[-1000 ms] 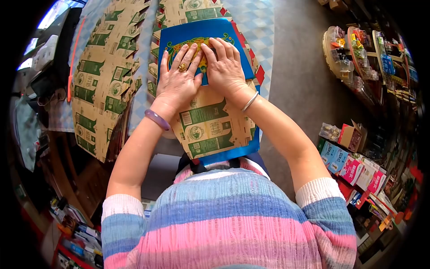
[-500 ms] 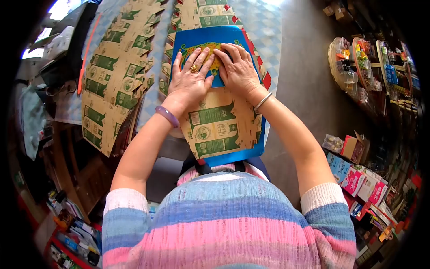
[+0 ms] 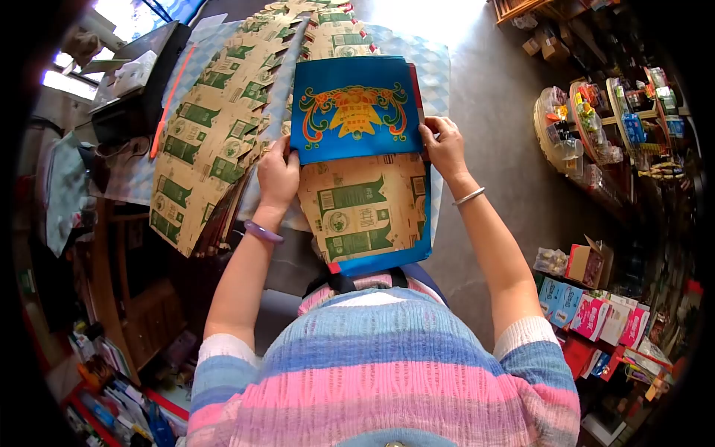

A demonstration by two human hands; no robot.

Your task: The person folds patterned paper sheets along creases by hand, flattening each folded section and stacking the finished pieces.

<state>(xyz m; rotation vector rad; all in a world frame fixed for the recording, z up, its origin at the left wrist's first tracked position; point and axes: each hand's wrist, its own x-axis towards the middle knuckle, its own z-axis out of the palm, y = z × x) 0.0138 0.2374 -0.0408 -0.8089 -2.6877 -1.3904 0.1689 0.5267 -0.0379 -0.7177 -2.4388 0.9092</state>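
Observation:
A shiny blue paper sheet (image 3: 313,82) with a yellow and orange flower-and-scroll print lies in front of me, seemingly the folded-over part of a longer sheet. Its left edge is gripped near the lower corner by my left hand (image 3: 278,177), thumb on top. On the opposite edge my right hand (image 3: 445,151) pinches the lower right side, fingers curled. Below, between my forearms, a brown paper face (image 3: 372,212) with green package prints shows, bordered by blue along its right and lower edges. Whether it is one piece with the blue sheet is unclear.
To the left, a long fanned row of brown-and-green printed sheets (image 3: 201,141) lies on the checked tablecloth (image 3: 134,175). More such sheets (image 3: 339,33) stretch away behind the blue one. Round racks of small goods (image 3: 558,138) and boxes (image 3: 588,316) stand on the right.
Both hands were spread flat on the blue sheet's print. They have moved apart to its left and right edges and closed there, uncovering the whole flower pattern.

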